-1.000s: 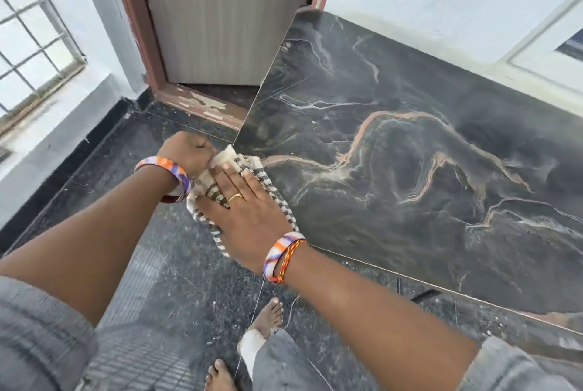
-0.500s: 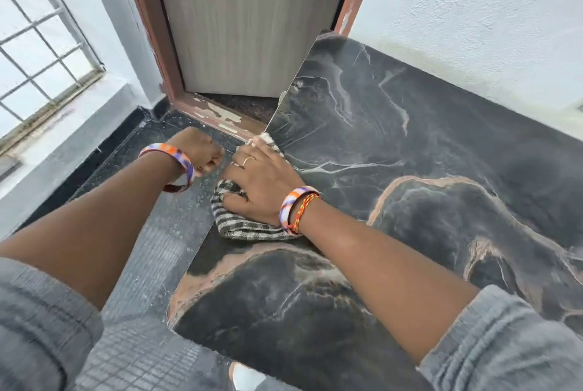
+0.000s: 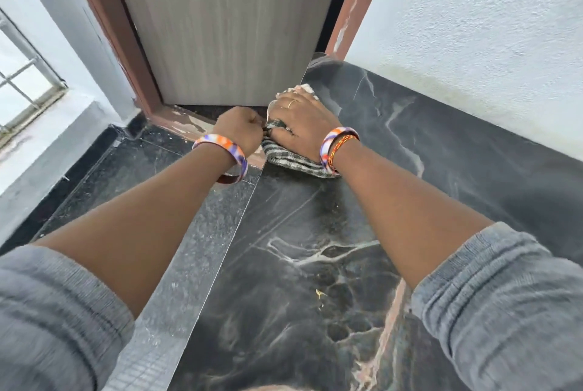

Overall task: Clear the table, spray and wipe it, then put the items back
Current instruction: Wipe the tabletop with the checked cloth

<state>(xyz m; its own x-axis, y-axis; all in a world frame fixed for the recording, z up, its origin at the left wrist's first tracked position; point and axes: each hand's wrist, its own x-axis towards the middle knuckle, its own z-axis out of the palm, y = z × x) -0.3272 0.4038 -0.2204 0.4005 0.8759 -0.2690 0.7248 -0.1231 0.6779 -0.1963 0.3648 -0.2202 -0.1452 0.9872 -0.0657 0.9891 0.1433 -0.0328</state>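
A dark marble table (image 3: 362, 233) with pale and pink veins fills the right half of the head view. A striped grey-and-white cloth (image 3: 293, 162) lies on its far left edge. My right hand (image 3: 299, 125) presses flat on the cloth, fingers spread forward over it. My left hand (image 3: 241, 130) is a closed fist just off the table's edge, pinching a corner of the cloth next to my right thumb. Both wrists wear orange-and-purple bangles.
A wooden door (image 3: 227, 21) in a reddish-brown frame (image 3: 126, 43) stands right behind the table's far corner. A white textured wall (image 3: 473, 28) runs along the table's right side. Dark speckled floor (image 3: 132, 176) lies to the left, with a barred window (image 3: 25, 87) beyond.
My right hand has slid the cloth along the table's left edge towards the far corner by the door. My left fist followed beside it. The view has moved forward over the table.
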